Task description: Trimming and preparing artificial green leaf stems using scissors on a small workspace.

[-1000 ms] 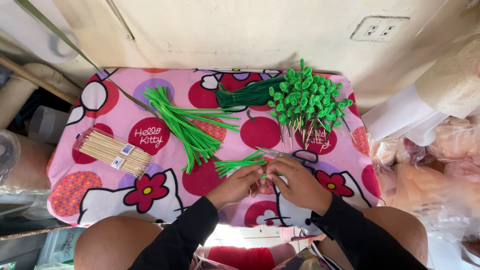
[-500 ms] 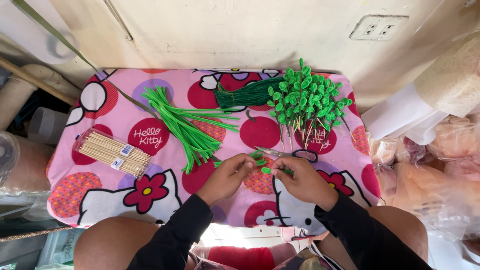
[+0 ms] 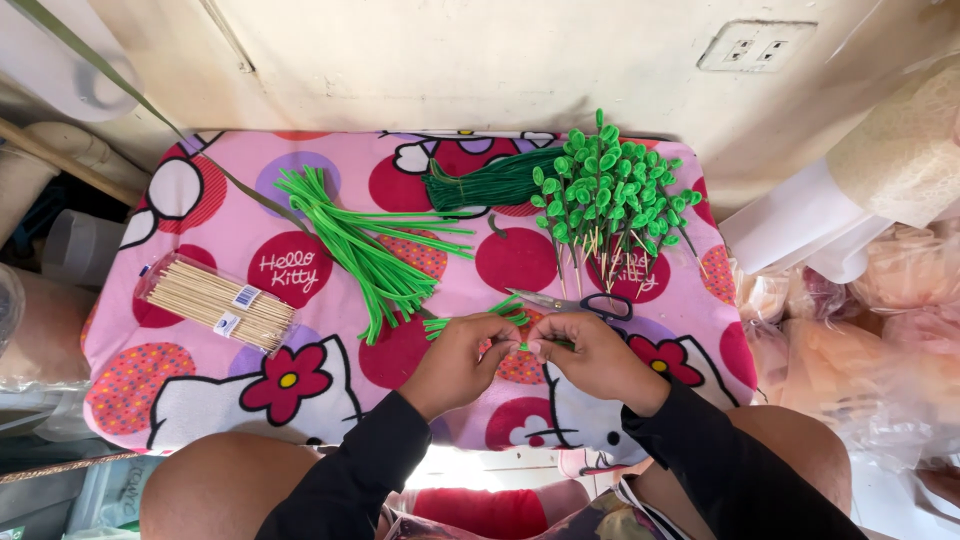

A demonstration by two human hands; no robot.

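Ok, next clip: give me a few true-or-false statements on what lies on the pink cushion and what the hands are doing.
1. Both hands, left hand and right hand, pinch a small green piece between them. True.
2. The packet of wooden skewers lies at the cushion's right end. False: it lies at the left end.
3. The scissors lie just beyond the right hand. True.
4. The green leaf picks are all red. False: they are green.
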